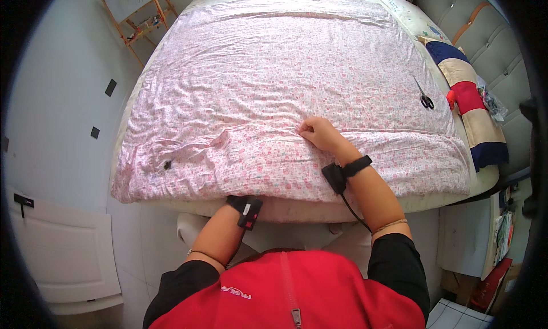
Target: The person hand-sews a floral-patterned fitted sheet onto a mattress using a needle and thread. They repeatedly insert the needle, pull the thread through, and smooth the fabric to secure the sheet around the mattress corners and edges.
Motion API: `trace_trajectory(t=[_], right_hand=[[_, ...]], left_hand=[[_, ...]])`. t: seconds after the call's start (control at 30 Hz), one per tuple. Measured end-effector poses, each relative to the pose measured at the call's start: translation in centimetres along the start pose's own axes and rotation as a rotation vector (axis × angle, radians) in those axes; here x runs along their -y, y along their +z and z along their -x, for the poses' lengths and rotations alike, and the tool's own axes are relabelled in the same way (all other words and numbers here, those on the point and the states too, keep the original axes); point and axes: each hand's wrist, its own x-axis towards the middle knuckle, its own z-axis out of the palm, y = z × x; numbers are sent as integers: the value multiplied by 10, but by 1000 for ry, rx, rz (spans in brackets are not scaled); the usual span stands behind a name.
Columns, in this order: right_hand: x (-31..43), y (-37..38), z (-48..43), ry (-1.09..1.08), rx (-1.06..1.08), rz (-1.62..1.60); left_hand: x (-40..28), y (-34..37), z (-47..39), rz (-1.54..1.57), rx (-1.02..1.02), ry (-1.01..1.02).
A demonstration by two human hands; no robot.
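A pink-and-white floral fabric cover (265, 63) lies spread over the bed. My right hand (320, 133) is at the ridge of a fold near the front, its fingertips pinching the fabric. My left hand is out of sight beneath the cover's front edge; only the forearm and a strapped wrist device (250, 212) show. The near part of the cover is raised and wrinkled above it. Scissors with black handles (426, 100) rest on the cover to the right. On the left part sits a small dark item (167, 164), too unclear to name.
A striped pillow (466, 97) and a white printed pillow (406, 16) line the padded headboard (492, 50) on the right. Beside it stands a white cabinet (464, 239) with books. An easel with a whiteboard (128, 3) is at the far left. A black cable hangs from my right wrist.
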Motion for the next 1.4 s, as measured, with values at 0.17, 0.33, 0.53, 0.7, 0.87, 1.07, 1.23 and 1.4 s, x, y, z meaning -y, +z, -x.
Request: trace_trajectory(t=[0.17,0.33,0.53,0.7,0.87,1.07,1.23,1.4], right_hand=[[13,-4,3,10,-30,-30],[26,-9,4,78,-12,-8],[33,-15,2,0,-18,72],[38,-12,-4,-106,-30,232],[34,-6,-5,-126,-27,266],[15,-7,3,42,-26,-102],[8,-7,3,78,-17,-132],[5,-2,4,48,-39,-138]], left_hand=[[2,2,-15,-39,5,-19],[1,-5,-12,-61,9,-43],[1,-6,-12,-86,17,-71],[1,-5,-15,-94,19,-84],[0,-3,-18,-109,33,-98],[-6,1,-18,-153,72,-138],[-55,15,25,-735,424,-524],[-126,57,78,-793,702,-678]])
